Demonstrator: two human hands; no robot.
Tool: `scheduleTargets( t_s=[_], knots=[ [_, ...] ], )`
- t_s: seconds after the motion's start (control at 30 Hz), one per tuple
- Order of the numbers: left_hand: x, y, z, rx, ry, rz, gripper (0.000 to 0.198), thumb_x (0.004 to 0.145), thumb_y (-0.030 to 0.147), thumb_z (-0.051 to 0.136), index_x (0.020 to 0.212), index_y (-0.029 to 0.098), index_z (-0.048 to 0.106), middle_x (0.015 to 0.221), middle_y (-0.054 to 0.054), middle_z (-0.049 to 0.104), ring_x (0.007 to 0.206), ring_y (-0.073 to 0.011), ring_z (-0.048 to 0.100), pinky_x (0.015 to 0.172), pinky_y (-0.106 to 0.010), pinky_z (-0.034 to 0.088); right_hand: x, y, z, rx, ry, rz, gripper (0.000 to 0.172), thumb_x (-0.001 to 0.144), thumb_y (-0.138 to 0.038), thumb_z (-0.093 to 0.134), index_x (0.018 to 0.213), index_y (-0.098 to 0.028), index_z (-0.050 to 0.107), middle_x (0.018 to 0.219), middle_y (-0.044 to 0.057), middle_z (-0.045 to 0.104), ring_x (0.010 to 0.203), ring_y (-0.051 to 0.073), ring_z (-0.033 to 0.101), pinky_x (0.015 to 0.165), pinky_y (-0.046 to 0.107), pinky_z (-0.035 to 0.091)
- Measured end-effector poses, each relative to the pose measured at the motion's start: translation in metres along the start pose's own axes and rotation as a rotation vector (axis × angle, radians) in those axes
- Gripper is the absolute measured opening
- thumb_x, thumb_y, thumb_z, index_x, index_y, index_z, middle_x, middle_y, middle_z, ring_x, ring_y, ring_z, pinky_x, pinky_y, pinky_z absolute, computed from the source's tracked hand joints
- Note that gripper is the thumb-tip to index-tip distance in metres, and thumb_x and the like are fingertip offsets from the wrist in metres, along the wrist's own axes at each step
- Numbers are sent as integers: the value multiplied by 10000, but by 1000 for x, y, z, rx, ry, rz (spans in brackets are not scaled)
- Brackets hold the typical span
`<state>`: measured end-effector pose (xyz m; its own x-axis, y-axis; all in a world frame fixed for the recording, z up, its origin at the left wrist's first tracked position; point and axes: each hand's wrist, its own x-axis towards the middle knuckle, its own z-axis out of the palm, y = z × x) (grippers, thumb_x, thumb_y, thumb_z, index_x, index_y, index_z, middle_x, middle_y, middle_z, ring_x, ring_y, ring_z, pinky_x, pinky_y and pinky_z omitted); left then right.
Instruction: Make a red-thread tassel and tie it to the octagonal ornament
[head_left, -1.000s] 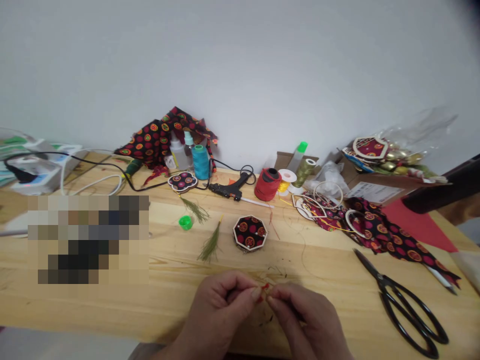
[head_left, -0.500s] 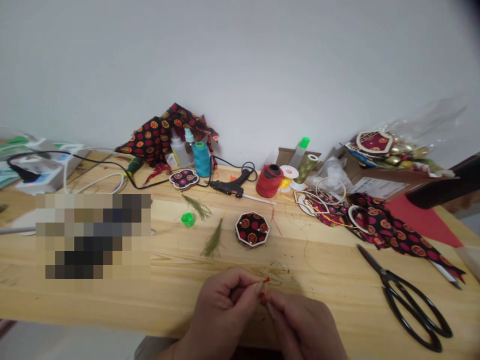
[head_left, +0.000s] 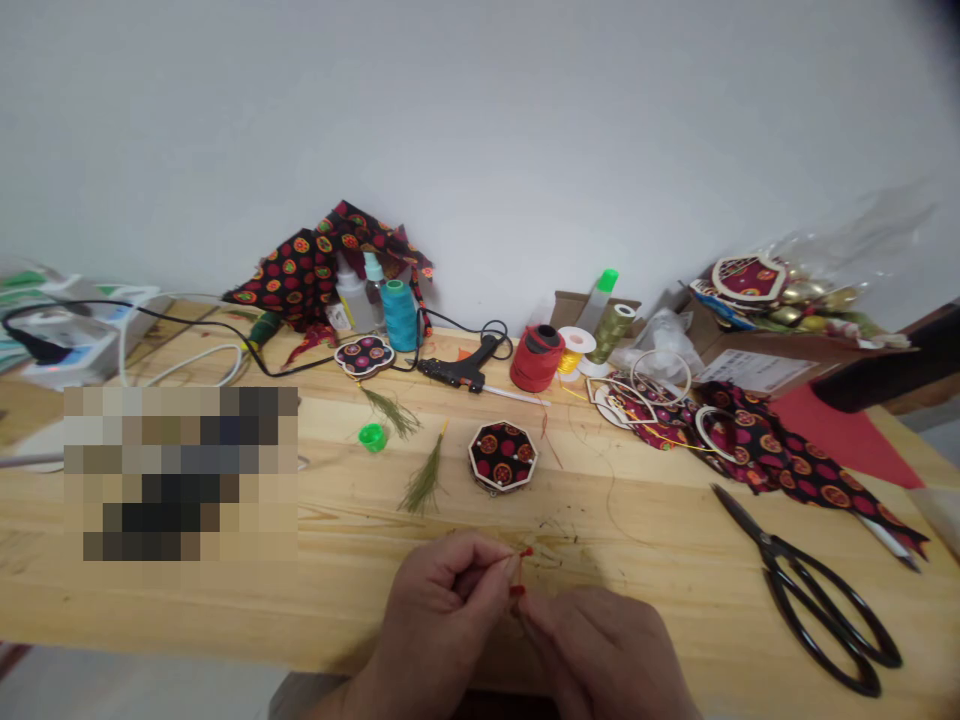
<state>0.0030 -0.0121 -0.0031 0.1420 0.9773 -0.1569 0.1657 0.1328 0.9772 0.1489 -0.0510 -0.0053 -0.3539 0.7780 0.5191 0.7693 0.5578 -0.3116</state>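
Near the table's front edge, my left hand pinches a small red cord between thumb and forefinger, its tip sticking out. Close beside it on the right, my right hand is closed, fingertips at a lower red bit of what seems to be the same cord. Just beyond both hands lies an octagonal piece with dark patterned fabric and a pale rim. Left of that are a green tassel and a small green cap.
Black scissors lie at the right. Behind are a glue gun, a red spool, a teal spool, patterned fabric and a cardboard box. A blurred patch covers the left of the table.
My fingertips have parted slightly, so more of the red cord shows between them. The whole view has shifted a little.
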Motion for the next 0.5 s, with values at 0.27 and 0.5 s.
scheduleTargets(
  t_s=[0.27, 0.5],
  knots=[
    [2, 4, -1, -7, -4, -75, 175, 682, 271, 665, 538, 189, 722, 514, -3, 682, 519, -155, 600, 503, -206, 478, 4, 0, -4, -135, 62, -114, 381, 940, -92, 375, 696, -165, 657, 473, -11, 626, 359, 126, 556, 353, 255, 354],
    [5, 6, -1, -105, 59, -144, 126, 629, 287, 706, 542, 210, 755, 503, 5, 698, 516, -164, 621, 509, -218, 513, 1, 2, -5, -184, 80, -170, 335, 917, -46, 387, 779, -139, 678, 474, -5, 616, 365, 131, 542, 357, 265, 377]
  ],
)
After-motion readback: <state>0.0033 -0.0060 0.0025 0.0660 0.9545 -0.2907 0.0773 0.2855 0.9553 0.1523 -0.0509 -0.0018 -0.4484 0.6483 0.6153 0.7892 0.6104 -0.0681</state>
